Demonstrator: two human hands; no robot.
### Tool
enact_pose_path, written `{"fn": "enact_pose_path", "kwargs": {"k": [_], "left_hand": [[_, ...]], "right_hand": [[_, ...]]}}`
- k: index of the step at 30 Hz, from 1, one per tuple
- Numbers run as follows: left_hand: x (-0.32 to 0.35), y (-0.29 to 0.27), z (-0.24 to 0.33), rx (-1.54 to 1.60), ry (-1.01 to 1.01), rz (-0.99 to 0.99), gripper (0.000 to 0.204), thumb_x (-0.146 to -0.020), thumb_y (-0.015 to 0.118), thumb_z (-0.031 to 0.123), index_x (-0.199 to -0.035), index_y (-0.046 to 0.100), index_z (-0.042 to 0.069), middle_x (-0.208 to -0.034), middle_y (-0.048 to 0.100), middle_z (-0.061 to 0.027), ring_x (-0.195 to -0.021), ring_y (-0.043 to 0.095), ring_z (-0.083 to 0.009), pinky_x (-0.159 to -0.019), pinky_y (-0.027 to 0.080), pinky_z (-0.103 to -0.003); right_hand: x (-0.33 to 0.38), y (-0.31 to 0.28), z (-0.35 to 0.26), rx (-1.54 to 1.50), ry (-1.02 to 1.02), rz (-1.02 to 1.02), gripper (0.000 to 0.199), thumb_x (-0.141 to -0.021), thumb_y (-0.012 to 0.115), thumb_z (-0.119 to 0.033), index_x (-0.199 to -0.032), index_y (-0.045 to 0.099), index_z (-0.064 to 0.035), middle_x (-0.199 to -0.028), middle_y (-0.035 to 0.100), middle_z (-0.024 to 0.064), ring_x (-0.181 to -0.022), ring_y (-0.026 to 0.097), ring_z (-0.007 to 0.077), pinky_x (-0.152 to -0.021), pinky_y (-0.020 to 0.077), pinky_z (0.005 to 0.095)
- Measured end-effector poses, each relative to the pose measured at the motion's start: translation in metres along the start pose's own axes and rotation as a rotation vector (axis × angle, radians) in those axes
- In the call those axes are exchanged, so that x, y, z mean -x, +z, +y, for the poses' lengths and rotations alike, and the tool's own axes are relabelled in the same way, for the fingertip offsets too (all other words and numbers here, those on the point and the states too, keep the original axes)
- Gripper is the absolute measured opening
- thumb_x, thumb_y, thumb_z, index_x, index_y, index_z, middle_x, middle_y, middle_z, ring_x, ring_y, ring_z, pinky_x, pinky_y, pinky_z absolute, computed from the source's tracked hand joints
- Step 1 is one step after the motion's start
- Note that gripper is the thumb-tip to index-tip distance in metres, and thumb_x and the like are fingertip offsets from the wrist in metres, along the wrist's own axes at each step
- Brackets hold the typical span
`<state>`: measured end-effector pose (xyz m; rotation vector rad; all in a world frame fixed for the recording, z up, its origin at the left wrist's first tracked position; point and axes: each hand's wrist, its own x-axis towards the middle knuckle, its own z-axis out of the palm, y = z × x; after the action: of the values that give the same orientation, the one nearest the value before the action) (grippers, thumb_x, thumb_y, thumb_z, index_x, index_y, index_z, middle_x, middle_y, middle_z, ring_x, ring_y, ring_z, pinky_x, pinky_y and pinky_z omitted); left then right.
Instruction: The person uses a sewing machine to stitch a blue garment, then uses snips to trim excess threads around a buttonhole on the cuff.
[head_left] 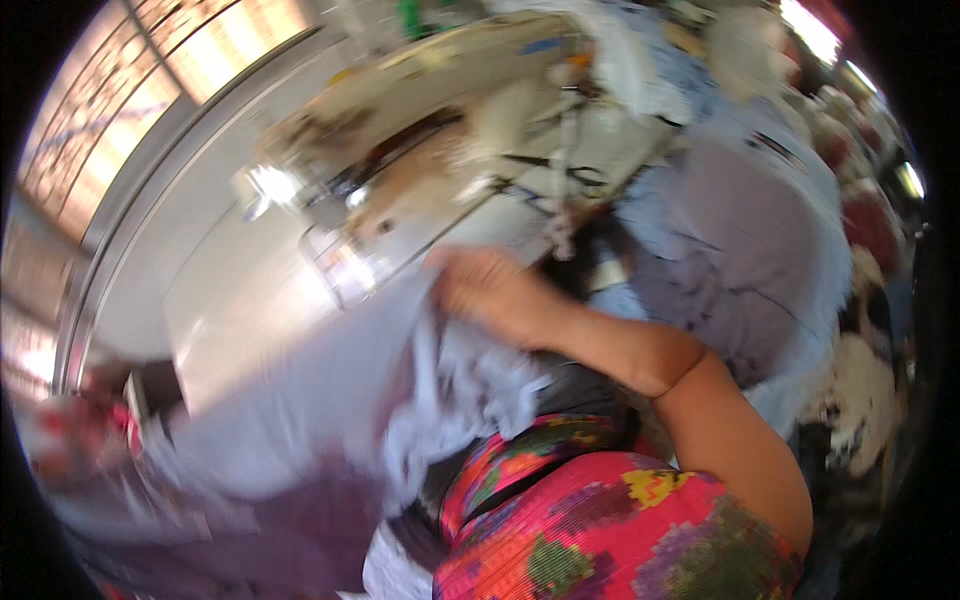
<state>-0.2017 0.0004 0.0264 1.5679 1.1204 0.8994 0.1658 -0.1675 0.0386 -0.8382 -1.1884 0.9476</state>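
Observation:
My right hand [490,295] reaches in from the lower right, its fingers closed on the bunched edge of a grey-lilac cloth [300,385]. From there the cloth spreads down and to the left across my front, smeared by motion. Just beyond the hand stands an industrial sewing machine [440,75] with a cream body. Its needle end [335,260] is to the left of my hand, over the pale table. My left hand does not show.
To the right, grey cloth pieces [750,220] lie piled on light blue fabric [825,215]. Heaped bundles [865,370] are farther right. A grated window [150,90] is at the upper left. A blurred pink-red thing [80,430] shows at the left edge.

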Motion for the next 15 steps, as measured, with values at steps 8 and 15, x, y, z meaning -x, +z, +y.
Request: {"fn": "enact_pose_path", "kwargs": {"k": [8,15], "left_hand": [[-0.013,-0.172,0.007,-0.165,-0.378,0.322,0.037,-0.088,0.058,0.016,-0.123,0.054,0.002,-0.099,0.064,-0.0092,-0.084,0.06,-0.0165,-0.072,0.048,-0.028],[0.031,-0.018,0.0,-0.485,0.195,-0.029,0.03,-0.087,0.062,0.013,-0.116,0.061,0.007,-0.113,0.062,-0.0101,-0.108,0.056,-0.0209,-0.091,0.043,-0.033]], "right_hand": [[-0.05,0.015,-0.003,0.914,-0.181,0.188,0.014,-0.088,0.056,-0.009,-0.099,0.06,-0.0017,-0.077,0.06,0.018,-0.066,0.058,0.0263,-0.064,0.0457,0.0321],[-0.044,-0.009,0.039,0.9,0.01,0.24,0.014,-0.089,0.057,-0.013,-0.095,0.059,-0.0004,-0.073,0.059,0.0167,-0.062,0.057,0.0254,-0.062,0.0451,0.0325]]}}
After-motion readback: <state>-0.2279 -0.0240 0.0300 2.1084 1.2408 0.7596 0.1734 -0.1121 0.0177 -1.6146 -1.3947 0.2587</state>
